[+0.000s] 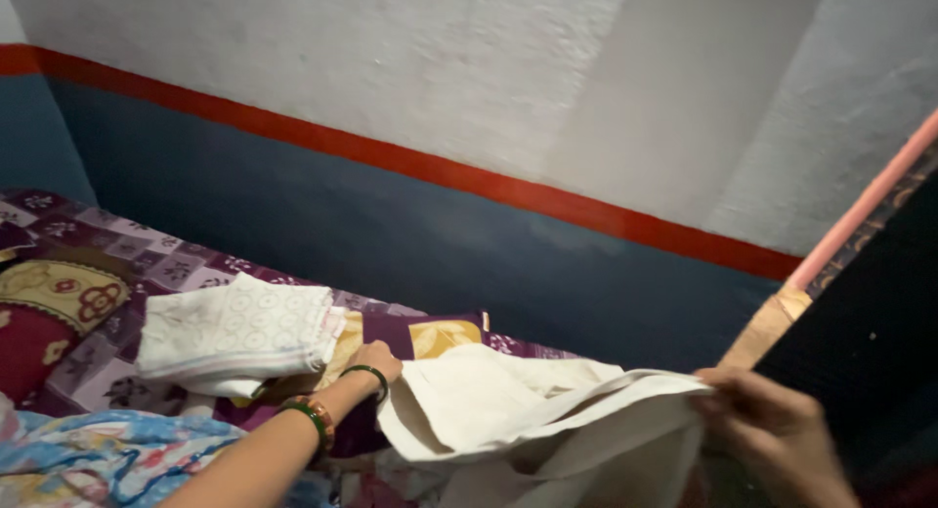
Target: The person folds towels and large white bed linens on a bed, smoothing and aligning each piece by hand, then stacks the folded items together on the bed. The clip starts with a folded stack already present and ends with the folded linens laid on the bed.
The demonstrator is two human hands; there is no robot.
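Observation:
A cream cloth (518, 410) lies stretched across the bed between my two hands. My left hand (376, 359), with green and orange bangles on its wrist, grips the cloth's left edge. At the lower right, my right hand (772, 435) pinches the cloth's right end and holds it lifted. A folded white cloth with a faint pattern (234, 332) rests on the bed just left of my left hand.
The bed has a purple patterned sheet (147, 259). A red and yellow pillow (44, 308) lies at the left. A blue floral fabric (98, 459) sits at the bottom left. A dark panel with a pink edge (860, 303) stands at the right. A blue, red-striped wall (440, 234) is behind.

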